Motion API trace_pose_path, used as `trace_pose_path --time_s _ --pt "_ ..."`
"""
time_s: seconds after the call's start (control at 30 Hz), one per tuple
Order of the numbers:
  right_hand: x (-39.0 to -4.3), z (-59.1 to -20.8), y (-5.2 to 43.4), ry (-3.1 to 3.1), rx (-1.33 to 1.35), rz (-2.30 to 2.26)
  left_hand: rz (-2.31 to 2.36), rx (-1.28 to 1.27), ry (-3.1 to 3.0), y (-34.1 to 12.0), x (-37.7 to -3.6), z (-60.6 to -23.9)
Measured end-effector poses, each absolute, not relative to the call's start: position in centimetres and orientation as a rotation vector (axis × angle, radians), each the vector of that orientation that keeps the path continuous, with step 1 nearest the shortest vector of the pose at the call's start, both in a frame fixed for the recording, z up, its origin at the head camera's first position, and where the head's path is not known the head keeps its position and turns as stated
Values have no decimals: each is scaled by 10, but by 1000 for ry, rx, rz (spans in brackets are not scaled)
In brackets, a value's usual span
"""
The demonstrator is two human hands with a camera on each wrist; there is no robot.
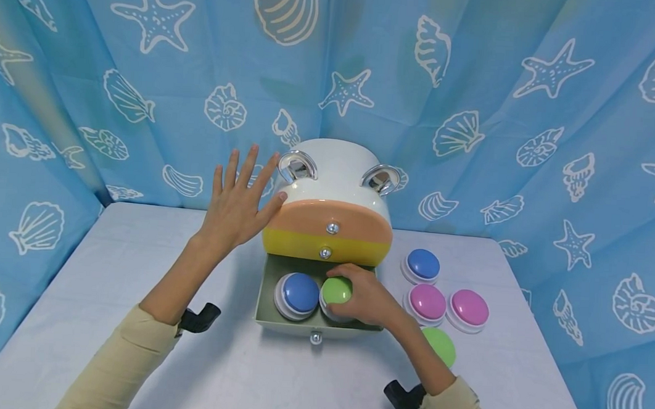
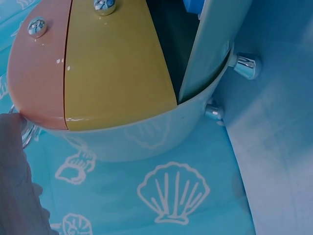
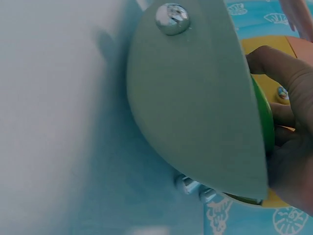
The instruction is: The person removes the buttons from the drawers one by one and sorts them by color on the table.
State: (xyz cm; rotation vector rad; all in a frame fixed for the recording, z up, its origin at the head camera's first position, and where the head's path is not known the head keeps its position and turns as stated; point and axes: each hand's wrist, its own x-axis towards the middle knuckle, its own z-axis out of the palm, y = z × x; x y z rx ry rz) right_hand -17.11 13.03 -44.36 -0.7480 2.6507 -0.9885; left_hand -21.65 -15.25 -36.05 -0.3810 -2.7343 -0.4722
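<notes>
A small rounded drawer cabinet (image 1: 335,158) has a white shell, with orange and yellow drawers shut. Its green bottom drawer (image 1: 276,326) is pulled out. Inside that drawer my right hand (image 1: 368,296) grips a green-domed push button (image 1: 336,289) from its right side, thumb and fingers around it. The right wrist view shows the green dome (image 3: 264,117) partly hidden behind the drawer front. Left of it in the drawer sits a blue-domed push button (image 1: 300,292) on a white base. My left hand (image 1: 235,209) is raised with fingers spread straight, thumb at the cabinet's left edge.
Right of the drawer, on the white-covered table (image 1: 524,375), stand a blue button (image 1: 423,263), two pink buttons (image 1: 428,301) and a green button (image 1: 439,346) partly behind my right forearm. Silver ring-like pieces (image 1: 381,179) stick out atop the cabinet. A blue shell-patterned curtain (image 1: 479,70) hangs close behind.
</notes>
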Motion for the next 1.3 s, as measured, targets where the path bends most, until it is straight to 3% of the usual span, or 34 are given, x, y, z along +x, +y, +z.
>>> trace_pose_path --time_s 0.37,0.7,1.3 --pt "-167 -412 152 2641 -731 -1120 -470 -379 -2735 -151 -217 -359" --pt "-157 -392 203 2724 -705 -1124 -467 -383 -2735 -151 -217 -359" --pt "-128 -416 314 2850 -423 -1009 -459 -389 -2731 -153 -215 -359"
